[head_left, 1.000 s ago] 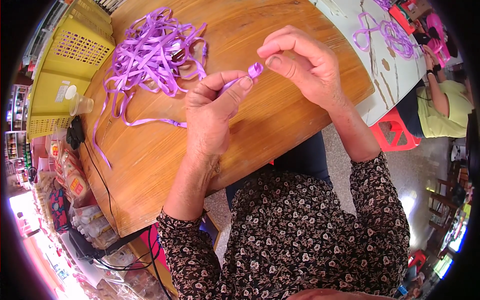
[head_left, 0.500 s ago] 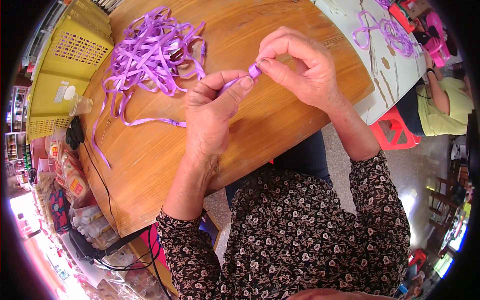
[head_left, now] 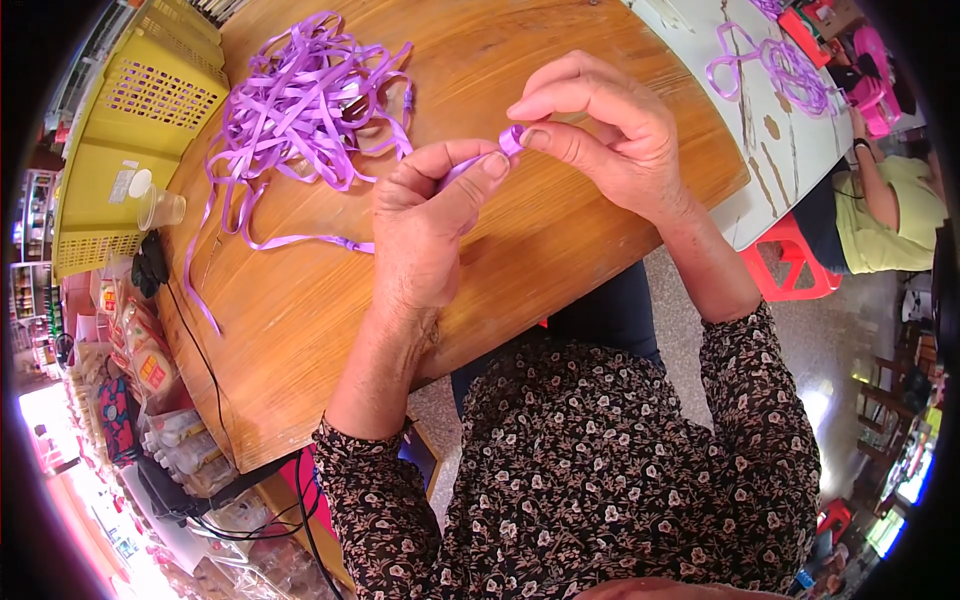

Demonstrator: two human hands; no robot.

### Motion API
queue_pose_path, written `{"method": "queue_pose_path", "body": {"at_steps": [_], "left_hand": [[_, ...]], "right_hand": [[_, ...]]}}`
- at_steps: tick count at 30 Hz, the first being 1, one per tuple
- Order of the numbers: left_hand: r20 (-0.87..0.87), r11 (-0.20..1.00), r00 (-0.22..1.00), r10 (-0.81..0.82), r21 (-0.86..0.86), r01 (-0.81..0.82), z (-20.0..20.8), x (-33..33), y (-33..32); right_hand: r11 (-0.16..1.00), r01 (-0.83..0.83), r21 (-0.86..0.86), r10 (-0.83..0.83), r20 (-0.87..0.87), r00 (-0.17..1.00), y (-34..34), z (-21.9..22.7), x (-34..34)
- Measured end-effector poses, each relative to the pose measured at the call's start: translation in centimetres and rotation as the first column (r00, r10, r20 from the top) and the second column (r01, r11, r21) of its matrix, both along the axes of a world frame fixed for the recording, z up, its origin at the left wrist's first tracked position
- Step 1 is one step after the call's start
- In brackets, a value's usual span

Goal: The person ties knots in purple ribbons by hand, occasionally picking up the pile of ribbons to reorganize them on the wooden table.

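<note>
A loop of narrow purple ribbon point(head_left: 511, 139) stands up between my two hands above the wooden table. My left hand point(head_left: 430, 205) is closed on the ribbon, pinching it between thumb and bent forefinger right below the loop. The tip of the thumb on my right hand point(head_left: 615, 135) touches the loop's right side, while its forefinger is lifted off above and the other fingers curve loosely. Beyond my left hand lies a big tangled heap of the same purple ribbon point(head_left: 300, 110). One strand trails from the heap behind my left wrist.
The wooden table point(head_left: 300, 300) meets a white stained tabletop point(head_left: 745, 200) carrying more purple ribbon point(head_left: 790, 75). Left are a yellow perforated basket point(head_left: 120, 170), a clear plastic cup point(head_left: 162, 210) and a black cable point(head_left: 200, 350). Another person point(head_left: 890, 215) sits at right near a red stool point(head_left: 790, 260).
My right forefinger has lifted away from the thumb, and the right hand has shifted slightly right. The ribbon loop looks a little wider. My left hand keeps its pinch.
</note>
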State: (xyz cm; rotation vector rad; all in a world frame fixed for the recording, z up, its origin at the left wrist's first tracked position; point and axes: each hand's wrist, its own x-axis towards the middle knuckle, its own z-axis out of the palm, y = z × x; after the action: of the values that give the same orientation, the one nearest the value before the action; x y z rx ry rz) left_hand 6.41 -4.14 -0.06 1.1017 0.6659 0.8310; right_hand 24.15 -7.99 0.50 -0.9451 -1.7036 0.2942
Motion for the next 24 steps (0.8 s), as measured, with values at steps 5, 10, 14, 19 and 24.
{"method": "queue_pose_path", "body": {"at_steps": [5, 10, 14, 19, 24], "left_hand": [[0.015, 0.997, 0.999, -0.040, -0.068, 0.041, 0.0, -0.4, 0.3], [0.004, 1.000, 1.000, -0.011, -0.012, 0.011, -0.1, 0.0, 0.0], [0.030, 1.000, 0.999, -0.021, -0.021, 0.022, 0.1, 0.1, 0.1], [0.050, 0.998, 0.998, -0.046, -0.047, 0.048, 0.1, -0.3, 0.2], [0.055, 0.998, 0.998, -0.036, -0.051, 0.039, -0.3, -0.2, 0.3]], "right_hand": [[0.999, -0.017, 0.030, 0.016, 0.035, 0.999, 0.2, 0.0, 0.0], [0.999, -0.045, -0.023, 0.046, 0.019, 0.999, 0.2, -0.1, -0.1], [0.988, -0.107, -0.110, 0.091, -0.143, 0.986, 0.3, -1.0, 0.1], [0.967, -0.154, -0.204, 0.113, -0.200, 0.973, 0.1, -1.0, -0.1], [0.964, -0.172, -0.203, 0.115, -0.267, 0.957, -0.1, -1.1, -0.2]]}}
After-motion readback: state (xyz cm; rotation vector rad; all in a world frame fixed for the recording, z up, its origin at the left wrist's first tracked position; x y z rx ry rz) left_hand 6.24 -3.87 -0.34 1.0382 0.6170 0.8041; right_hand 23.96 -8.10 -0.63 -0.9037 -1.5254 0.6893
